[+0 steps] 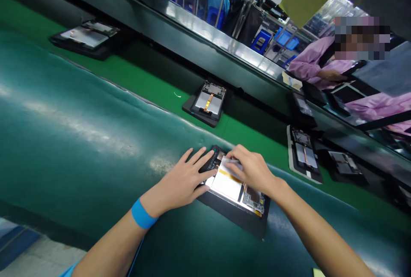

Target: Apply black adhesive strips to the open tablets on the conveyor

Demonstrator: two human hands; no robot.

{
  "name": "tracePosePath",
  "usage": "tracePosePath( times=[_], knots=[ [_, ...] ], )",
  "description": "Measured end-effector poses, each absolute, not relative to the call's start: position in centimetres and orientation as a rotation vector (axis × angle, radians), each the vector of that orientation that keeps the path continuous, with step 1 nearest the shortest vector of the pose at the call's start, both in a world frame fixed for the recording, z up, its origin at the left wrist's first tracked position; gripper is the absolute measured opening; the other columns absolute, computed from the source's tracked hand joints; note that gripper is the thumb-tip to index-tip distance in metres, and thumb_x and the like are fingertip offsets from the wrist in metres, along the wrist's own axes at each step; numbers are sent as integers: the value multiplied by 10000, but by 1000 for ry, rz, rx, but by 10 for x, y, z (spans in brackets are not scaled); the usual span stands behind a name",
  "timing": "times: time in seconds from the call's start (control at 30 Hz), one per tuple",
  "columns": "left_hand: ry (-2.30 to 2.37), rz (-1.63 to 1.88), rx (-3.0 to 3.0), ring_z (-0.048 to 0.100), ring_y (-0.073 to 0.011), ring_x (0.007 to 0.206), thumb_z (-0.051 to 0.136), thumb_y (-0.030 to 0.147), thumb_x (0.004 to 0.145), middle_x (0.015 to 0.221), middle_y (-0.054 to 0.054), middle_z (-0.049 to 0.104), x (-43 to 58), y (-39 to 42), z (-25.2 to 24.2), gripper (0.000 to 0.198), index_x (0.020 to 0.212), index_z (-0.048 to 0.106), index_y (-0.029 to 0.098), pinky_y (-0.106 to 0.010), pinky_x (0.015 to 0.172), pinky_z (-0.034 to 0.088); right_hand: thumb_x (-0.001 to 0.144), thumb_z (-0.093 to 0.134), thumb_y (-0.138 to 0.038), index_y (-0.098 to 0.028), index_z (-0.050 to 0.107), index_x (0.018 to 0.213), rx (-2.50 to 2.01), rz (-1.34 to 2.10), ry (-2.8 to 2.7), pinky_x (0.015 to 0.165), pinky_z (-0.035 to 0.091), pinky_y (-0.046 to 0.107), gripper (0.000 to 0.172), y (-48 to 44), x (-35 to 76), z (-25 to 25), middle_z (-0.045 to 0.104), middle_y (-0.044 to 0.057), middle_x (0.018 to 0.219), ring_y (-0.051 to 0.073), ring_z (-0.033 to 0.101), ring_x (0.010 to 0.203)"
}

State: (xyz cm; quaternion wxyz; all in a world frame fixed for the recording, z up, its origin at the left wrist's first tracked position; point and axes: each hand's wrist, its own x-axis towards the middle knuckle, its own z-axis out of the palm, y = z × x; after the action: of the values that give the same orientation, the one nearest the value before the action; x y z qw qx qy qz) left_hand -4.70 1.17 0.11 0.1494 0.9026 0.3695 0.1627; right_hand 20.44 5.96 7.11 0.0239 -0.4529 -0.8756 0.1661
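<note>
A glossy dark-green mat (80, 140) covers the bench, and a brighter belt (138, 78) beyond it carries a belt tablet (85, 37). At the mat's far edge lies an open tablet (229, 189). The left hand (184, 180) rests flat on it, fingers spread. The right hand (253, 170) bunches its fingers over a pale strip (228, 161); I cannot tell if it pinches. More trays (305, 155) sit to the right, and a pink-sleeved person (310, 61) works opposite.

Left hand (184, 178) flat on open tablet (236, 193), fingers spread; right hand (252, 168) pinching film strip (229, 161) just beside left fingertips.
</note>
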Motion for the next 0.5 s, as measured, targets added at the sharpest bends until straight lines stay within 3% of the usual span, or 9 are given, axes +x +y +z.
tracePosePath(
  times=[0.1,0.2,0.33,0.5],
  knots=[
    [1080,571,2597,301,-421,1508,577,357,979,1659,-132,305,-46,12,-3,527,1495,485,309,-683,1167,294,999,545,-496,-224,603,1191,-1265,539,-2730,709,482,305,338,22,210,67,664,76,1110,194,655,879],
    [1129,712,2605,310,-376,1515,508,353,1008,1653,-108,329,-47,14,-8,492,1496,491,291,-628,1198,293,900,622,-635,-219,566,1307,-1091,502,-2901,716,517,347,585,-14,213,54,667,111,1132,234,665,872],
    [1158,859,2642,340,-362,1504,497,366,1002,1635,-101,367,-51,22,-16,510,1505,482,283,-599,1205,315,917,619,-514,-184,560,1325,-1160,400,-2968,673,520,352,529,-19,225,34,664,120,1109,235,668,809],
    [1138,930,2733,412,-368,1464,494,386,996,1620,-121,390,-55,28,-24,542,1525,440,279,-600,1180,359,958,561,-355,-189,581,1293,-1881,49,-2479,737,513,320,374,28,268,36,649,135,1192,226,673,906]
  ],
)
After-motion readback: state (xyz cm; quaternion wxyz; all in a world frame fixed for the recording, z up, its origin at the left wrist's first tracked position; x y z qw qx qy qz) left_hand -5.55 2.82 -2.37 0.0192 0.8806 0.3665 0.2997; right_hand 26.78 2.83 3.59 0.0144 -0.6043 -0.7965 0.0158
